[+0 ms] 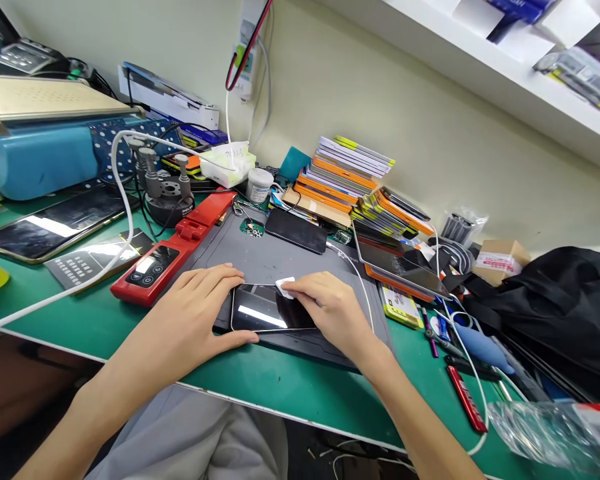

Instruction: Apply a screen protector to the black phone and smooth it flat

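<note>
A smartphone with a dark glossy screen lies flat on the grey work mat, a bright reflection across its glass. My left hand holds its left end, with the thumb along the near edge and the fingers at the far edge. Pinched in my right hand is a small white wipe, pressed on the screen near the far edge. My right hand covers the right end of the phone. Behind it, a second dark phone rests on the mat.
Left of the mat lies a red tool with a display, near a large phone and a blue machine. Stacked boxes stand behind. Rightward are a tablet, a red knife, white cables and a black bag.
</note>
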Tool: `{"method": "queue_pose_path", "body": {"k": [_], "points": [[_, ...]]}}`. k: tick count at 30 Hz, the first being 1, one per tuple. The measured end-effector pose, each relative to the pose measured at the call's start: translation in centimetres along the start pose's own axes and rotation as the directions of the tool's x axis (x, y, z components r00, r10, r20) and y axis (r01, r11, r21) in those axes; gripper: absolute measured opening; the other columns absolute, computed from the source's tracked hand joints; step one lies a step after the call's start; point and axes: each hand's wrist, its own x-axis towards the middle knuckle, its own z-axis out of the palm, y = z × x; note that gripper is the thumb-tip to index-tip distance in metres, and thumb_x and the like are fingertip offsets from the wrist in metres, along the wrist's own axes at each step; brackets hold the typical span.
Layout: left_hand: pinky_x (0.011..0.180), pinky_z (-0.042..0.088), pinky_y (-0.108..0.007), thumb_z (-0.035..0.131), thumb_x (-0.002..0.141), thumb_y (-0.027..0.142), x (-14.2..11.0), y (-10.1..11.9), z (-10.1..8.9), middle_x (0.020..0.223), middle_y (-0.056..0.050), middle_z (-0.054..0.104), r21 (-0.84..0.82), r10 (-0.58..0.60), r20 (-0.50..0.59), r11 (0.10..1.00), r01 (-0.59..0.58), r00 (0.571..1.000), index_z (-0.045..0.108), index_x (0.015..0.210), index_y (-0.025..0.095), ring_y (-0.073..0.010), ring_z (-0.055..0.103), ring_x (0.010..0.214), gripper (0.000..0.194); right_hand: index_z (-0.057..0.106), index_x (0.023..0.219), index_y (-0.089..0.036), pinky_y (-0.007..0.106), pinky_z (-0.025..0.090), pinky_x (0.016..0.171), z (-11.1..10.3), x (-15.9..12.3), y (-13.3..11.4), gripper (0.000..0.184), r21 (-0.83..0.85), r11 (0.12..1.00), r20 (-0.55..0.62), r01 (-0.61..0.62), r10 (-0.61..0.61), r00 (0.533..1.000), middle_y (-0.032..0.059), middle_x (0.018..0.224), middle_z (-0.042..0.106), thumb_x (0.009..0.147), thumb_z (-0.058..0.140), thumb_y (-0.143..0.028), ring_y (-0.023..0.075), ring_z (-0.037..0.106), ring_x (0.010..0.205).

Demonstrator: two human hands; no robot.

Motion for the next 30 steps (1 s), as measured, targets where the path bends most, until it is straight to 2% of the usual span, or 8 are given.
{"method": "queue_pose_path", "body": {"k": [4, 10, 16, 21, 25, 30], "points": [[0.113, 0.042, -0.048, 0.067, 0.095, 0.072, 0.0, 0.0, -0.2, 0.148, -0.014, 0.064, -0.004, -0.009, 0.012, 1.000, 0.009, 1.000, 0.055, 0.138, 0.017, -0.0350, 0.059, 0.136, 0.070, 0.078, 0.115, -0.025, 0.028, 0.057, 0.095, -0.2, 0.0, -0.8, 0.024, 0.074, 0.992, 0.078, 0.104, -0.110, 0.991, 0.0005, 0.113, 0.085, 0.109, 0.057, -0.015, 0.0148, 0.079, 0.104], [0.111, 0.045, -0.047, 0.079, 0.089, 0.066, 0.2, 0.1, -0.5, 0.148, -0.013, 0.063, -0.020, -0.021, 0.019, 1.000, 0.021, 1.000, 0.056, 0.137, 0.018, -0.0340, 0.061, 0.134, 0.071, 0.081, 0.112, -0.025, 0.033, 0.061, 0.082, -2.1, -0.8, -0.3, 0.025, 0.005, 1.000, 0.014, -0.023, 0.023, 1.000, 0.0033, 0.100, 0.085, 0.105, 0.060, -0.013, 0.0200, 0.079, 0.089], [0.110, 0.046, -0.047, 0.080, 0.088, 0.065, 0.3, 0.2, -0.7, 0.148, -0.013, 0.064, -0.031, -0.025, 0.022, 0.999, 0.025, 0.999, 0.057, 0.134, 0.019, -0.0352, 0.062, 0.133, 0.069, 0.080, 0.115, -0.023, 0.032, 0.059, 0.090, -0.4, 0.0, -2.3, 0.022, 0.019, 1.000, 0.036, -0.005, 0.005, 0.999, 0.0017, 0.107, 0.085, 0.106, 0.062, -0.014, 0.0183, 0.078, 0.097], [0.110, 0.047, -0.047, 0.082, 0.087, 0.065, 0.6, 0.3, -1.0, 0.145, -0.015, 0.066, -0.039, -0.027, 0.030, 0.999, 0.028, 0.999, 0.059, 0.133, 0.016, -0.0351, 0.063, 0.132, 0.072, 0.081, 0.108, -0.022, 0.029, 0.060, 0.084, -1.1, 0.3, -1.0, 0.021, -0.001, 0.999, 0.047, -0.040, 0.040, 0.998, 0.0006, 0.102, 0.085, 0.101, 0.066, -0.009, 0.0178, 0.079, 0.092], [0.110, 0.048, -0.047, 0.081, 0.087, 0.066, 0.6, 0.3, -1.2, 0.142, -0.015, 0.067, -0.067, -0.040, 0.041, 0.997, 0.043, 0.998, 0.060, 0.134, 0.014, -0.0342, 0.063, 0.132, 0.073, 0.080, 0.111, -0.021, 0.034, 0.060, 0.085, -1.5, -0.1, -0.8, 0.021, -0.044, 0.997, 0.028, -0.062, 0.063, 0.998, 0.0040, 0.105, 0.085, 0.103, 0.063, -0.012, 0.0212, 0.080, 0.093], [0.112, 0.047, -0.049, 0.079, 0.089, 0.065, 0.5, 0.3, -1.2, 0.146, -0.017, 0.065, -0.073, -0.042, 0.046, 0.996, 0.046, 0.998, 0.060, 0.136, 0.013, -0.0353, 0.061, 0.136, 0.072, 0.080, 0.112, -0.024, 0.038, 0.060, 0.088, -0.8, -0.2, -2.7, 0.024, -0.043, 0.997, 0.040, -0.061, 0.063, 0.997, 0.0040, 0.106, 0.085, 0.105, 0.060, -0.014, 0.0219, 0.079, 0.093]]}}
